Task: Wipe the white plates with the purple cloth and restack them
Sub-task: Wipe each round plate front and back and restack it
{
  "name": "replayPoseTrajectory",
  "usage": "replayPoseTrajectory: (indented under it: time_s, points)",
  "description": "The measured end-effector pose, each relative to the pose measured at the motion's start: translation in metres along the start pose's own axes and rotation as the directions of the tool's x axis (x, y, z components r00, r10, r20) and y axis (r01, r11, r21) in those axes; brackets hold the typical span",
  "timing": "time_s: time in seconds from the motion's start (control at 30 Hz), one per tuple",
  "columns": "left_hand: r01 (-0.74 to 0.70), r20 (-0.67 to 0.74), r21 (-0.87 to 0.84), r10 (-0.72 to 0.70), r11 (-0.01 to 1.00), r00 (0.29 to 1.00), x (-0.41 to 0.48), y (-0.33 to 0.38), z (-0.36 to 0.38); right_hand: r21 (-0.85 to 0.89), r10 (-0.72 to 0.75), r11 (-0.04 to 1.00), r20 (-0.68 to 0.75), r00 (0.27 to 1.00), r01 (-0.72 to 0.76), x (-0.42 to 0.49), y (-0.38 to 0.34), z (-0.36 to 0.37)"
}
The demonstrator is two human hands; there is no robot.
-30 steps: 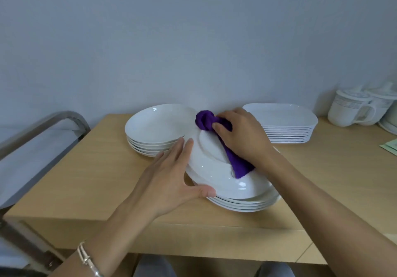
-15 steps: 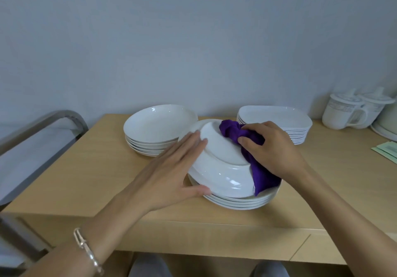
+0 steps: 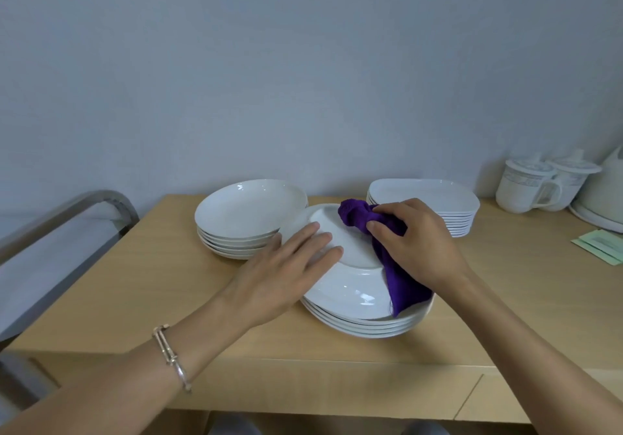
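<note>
Here, purple cloth (image 3: 357, 218) bunched under curled right fingers (image 3: 397, 206), left fingers (image 3: 322, 241) flat on upturned plate (image 3: 354, 286)

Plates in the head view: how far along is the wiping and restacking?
Done: unclear. A second round stack sits behind to the left, and which pile is already wiped cannot be told. In hand: the right hand grips the purple cloth on an upside-down plate, which the left hand steadies atop the near stack. Left: at least restacking this plate.

Two lidded mugs (image 3: 526, 185) at the counter's (image 3: 151, 283) far right corner, green packets (image 3: 598, 247) near its right edge, metal rail (image 3: 97, 195) beyond its left edge
</note>
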State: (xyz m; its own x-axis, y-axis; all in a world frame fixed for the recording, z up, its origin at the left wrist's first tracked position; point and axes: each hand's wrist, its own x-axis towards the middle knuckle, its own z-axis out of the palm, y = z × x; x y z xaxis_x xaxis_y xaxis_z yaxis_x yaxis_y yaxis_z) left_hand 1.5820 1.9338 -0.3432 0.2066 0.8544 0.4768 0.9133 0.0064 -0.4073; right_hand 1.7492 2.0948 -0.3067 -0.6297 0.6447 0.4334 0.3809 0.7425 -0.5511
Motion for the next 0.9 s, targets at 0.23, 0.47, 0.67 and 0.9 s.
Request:
replayPoseTrajectory:
  time_s: [0.23,0.47,0.67,0.9]
  points:
    - [0.026,-0.183,0.073,-0.012,0.997,0.983,0.016,-0.003,-0.018,0.063,-0.026,0.997,-0.153,0.988,0.036,0.004,-0.015,-0.018]
    - [0.29,-0.224,-0.362,-0.384,0.886,0.896,0.019,-0.034,-0.023,0.194,0.01,0.978,-0.422,0.906,0.08,0.009,-0.028,-0.044]
    - [0.608,0.025,-0.745,-0.899,0.275,0.437,0.025,-0.055,-0.026,0.069,-0.06,0.995,-0.216,0.975,0.076,0.011,-0.021,-0.018]
    - [0.247,0.466,-0.867,-0.88,-0.434,0.09,0.019,-0.077,-0.019,-0.062,0.005,0.998,0.19,0.982,0.007,0.003,0.0,0.032]
